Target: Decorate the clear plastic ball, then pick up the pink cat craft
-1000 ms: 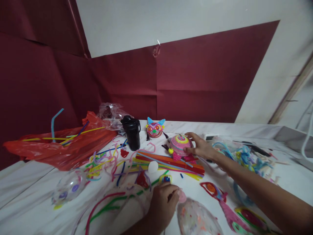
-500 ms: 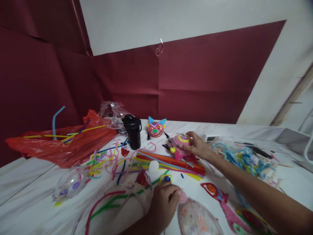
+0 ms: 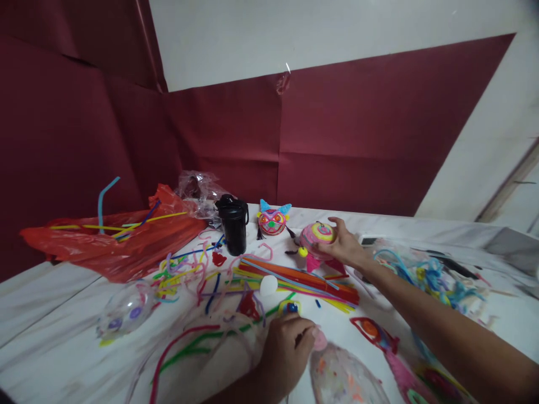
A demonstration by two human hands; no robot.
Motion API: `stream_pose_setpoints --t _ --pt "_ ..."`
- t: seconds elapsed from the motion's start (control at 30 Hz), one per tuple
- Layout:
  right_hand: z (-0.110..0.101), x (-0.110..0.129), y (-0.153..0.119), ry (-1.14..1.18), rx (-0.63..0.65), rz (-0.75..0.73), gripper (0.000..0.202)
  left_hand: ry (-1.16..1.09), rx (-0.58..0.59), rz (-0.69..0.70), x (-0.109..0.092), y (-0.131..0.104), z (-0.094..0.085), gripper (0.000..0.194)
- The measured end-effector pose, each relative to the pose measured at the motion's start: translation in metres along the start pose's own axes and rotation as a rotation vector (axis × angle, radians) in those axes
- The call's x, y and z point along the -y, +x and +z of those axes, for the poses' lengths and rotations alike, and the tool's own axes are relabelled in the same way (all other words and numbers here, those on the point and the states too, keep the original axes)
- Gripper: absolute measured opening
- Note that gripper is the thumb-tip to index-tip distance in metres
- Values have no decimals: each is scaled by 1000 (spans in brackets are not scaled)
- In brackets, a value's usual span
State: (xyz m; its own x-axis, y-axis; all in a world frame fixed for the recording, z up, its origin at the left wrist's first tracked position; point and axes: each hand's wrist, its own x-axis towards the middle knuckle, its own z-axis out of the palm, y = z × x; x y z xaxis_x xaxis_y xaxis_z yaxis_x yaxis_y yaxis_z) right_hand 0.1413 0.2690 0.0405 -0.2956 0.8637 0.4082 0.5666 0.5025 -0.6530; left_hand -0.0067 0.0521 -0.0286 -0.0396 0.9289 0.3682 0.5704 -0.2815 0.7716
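Note:
My right hand [image 3: 343, 247] reaches over the table's right middle and grips a round pink ornament [image 3: 314, 238]. It has a yellow and pink spiral top, a small yellow ball, dark tassels and pink flaps below. My left hand [image 3: 288, 345] is low in the centre, fingers curled, with thumb and forefinger pinched at a small pale pink disc [image 3: 320, 340]. Just beyond it lies a yellow-rimmed piece with a blue middle [image 3: 290, 307]. A clear plastic shell with orange flecks [image 3: 345, 376] sits right of this hand.
A bundle of coloured pipe cleaners [image 3: 303, 280] and a white disc [image 3: 268, 285] lie mid-table. Behind stand a black bottle [image 3: 234, 227] and a lion-head ornament [image 3: 273, 221]. At left are a red plastic bag [image 3: 126, 247] and a clear ball [image 3: 128, 308]; blue scraps [image 3: 446, 286] lie right.
The pink ornament has been raised and turned slightly in my right hand, so its pink flaps show more. My left hand keeps its pinch. The whole view has shifted a little.

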Motion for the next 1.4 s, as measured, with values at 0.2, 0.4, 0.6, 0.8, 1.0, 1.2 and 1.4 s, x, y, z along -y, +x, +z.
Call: stream_pose_setpoints --t 0.2,0.4,0.6,0.8,1.0,1.2,1.4 --pt "-57 23 -18 53 -75 -295 90 4 -13 23 1 1 0 27" --pt "-123 25 -55 11 -63 -503 90 24 -26 33 3 0 2 28" --pt "-167 25 -97 -33 -38 -482 89 23 -22 76 6 3 1 29" --pt "-174 23 -121 -84 -14 -454 91 46 -14 76 3 5 -3 31" --pt "-166 29 -127 -125 21 -458 88 8 -36 69 10 7 -4 28" --pt "-153 36 -129 -142 69 -434 89 -29 -18 12 17 8 -3 27" --pt "-142 41 -129 -92 116 -461 87 26 6 24 11 8 -8 27"
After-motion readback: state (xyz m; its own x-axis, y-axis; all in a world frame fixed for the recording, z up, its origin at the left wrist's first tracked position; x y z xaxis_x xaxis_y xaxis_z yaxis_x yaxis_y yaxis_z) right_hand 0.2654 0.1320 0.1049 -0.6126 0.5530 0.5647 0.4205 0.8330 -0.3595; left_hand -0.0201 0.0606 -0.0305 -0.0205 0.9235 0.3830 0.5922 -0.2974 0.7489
